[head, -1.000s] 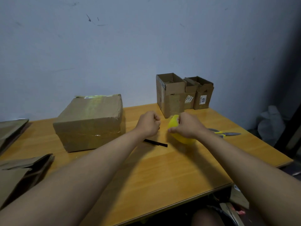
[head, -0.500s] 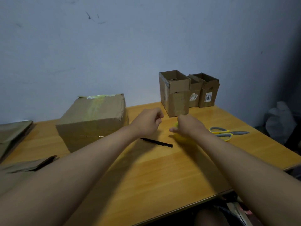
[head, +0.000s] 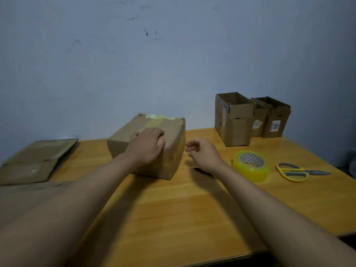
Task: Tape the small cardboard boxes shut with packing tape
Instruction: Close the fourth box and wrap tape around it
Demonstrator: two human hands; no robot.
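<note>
A closed cardboard box [head: 174, 143] with yellowish tape along its top seam sits mid-table. My left hand [head: 146, 148] rests on its top near the front right corner, fingers bent over the cardboard. Just right of the box my right hand [head: 206, 155] hovers with loosely curled fingers and holds nothing. The yellow packing tape roll [head: 250, 166] lies flat on the table to the right of that hand. Three small open-topped cardboard boxes [head: 233, 122] [head: 259, 120] [head: 276, 120] stand in a row against the wall at the back right.
Yellow-handled scissors [head: 294, 171] lie right of the tape roll. A thin black strip [head: 200, 170] pokes out from under my right wrist. Flattened cardboard [head: 36, 160] is piled at the left end of the wooden table [head: 183, 218]. The wall runs close behind.
My right hand has let go of the tape roll, which now lies on the table. My left hand has moved from beside it onto the big box. The view has swung left.
</note>
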